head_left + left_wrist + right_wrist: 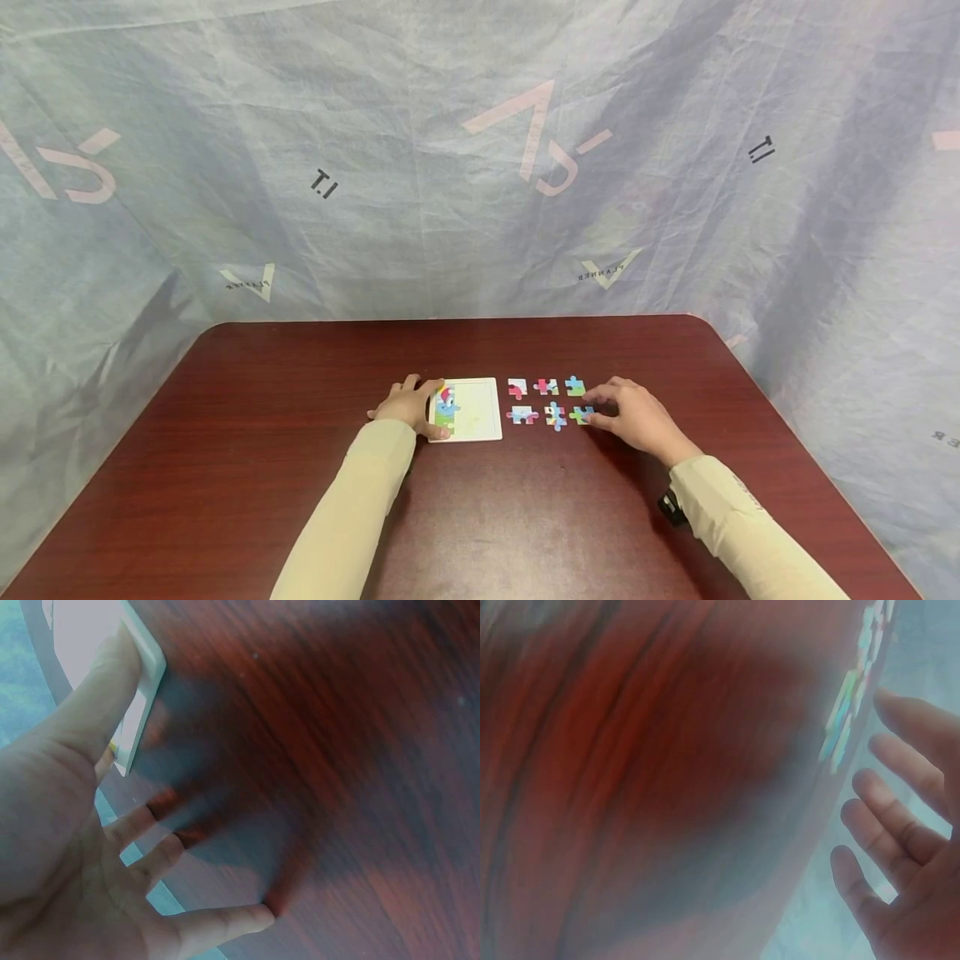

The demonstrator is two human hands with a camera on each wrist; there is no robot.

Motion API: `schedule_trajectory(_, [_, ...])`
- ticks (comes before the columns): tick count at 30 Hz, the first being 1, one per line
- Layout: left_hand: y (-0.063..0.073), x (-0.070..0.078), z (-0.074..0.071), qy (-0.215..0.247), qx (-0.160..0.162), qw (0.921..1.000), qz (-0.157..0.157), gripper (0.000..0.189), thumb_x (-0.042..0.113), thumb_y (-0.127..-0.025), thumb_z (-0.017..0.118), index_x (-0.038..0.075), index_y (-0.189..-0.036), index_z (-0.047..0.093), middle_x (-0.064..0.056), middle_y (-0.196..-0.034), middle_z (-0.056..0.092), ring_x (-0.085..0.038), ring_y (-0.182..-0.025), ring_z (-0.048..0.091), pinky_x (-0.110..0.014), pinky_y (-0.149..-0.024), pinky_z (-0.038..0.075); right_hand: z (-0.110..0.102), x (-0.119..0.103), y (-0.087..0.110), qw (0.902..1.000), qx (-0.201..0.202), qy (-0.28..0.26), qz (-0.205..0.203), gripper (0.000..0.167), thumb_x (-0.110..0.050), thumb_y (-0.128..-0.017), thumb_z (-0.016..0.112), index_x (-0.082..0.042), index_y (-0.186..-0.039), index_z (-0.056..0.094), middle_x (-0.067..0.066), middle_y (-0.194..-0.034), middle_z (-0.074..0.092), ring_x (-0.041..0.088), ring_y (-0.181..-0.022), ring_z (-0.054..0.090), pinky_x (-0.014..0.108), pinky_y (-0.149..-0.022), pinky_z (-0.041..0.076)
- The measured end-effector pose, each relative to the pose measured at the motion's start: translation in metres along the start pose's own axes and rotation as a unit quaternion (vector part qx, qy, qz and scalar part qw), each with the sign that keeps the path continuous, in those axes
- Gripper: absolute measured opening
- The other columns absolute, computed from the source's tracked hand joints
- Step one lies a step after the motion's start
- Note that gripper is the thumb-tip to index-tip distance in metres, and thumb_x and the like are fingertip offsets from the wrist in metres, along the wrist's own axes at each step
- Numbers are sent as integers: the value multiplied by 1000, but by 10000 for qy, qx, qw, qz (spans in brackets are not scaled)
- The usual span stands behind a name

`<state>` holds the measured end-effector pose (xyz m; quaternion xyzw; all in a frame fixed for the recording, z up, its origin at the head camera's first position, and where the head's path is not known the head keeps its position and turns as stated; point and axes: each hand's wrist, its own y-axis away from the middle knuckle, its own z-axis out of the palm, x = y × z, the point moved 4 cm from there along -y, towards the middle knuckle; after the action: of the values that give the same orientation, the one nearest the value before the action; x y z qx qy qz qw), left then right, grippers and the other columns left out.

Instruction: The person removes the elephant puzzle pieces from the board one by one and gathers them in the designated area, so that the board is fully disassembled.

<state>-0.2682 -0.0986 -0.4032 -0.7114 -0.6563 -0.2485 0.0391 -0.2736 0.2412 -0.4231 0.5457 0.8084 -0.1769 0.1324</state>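
While puzzle board [476, 408] lies flat on table [487, 517], bright picture fills its left strip. My left hand [402, 406] at board's left side, spread wide: thumb on board, other fingers fanned out toward table. Six loose pieces [555, 416] just right of board, two rows of three. My right hand [637, 414] at their far right end, fingers apart and bent a little, thumb and pointer by bottom right piece. Cannot tell if they touch it. Both arms stretch forward, pale sleeves [352, 500]. Gray cloth [412, 208] hangs behind.
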Motion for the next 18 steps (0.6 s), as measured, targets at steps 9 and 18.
schedule_trajectory(9, [1,1,0,-15,-15,10000,-85,85,24,-84,86,16,-156,41,-21,-160,29,-45,-145,30,-82,-99,29,3,-15,-2,9968,389,-686,97,25,-19,-91,79,-8,-112,75,6,-97,65,25,-87,63,42,-75,52])
schedule_trajectory(18, [1,1,-1,-21,8,10000,-45,86,25,-83,87,17,-156,41,-21,-160,29,-45,-145,30,-82,-98,30,7,-31,-10,9943,391,-985,110,25,-19,-91,79,-8,-113,76,6,-98,66,26,-87,62,40,-73,51])
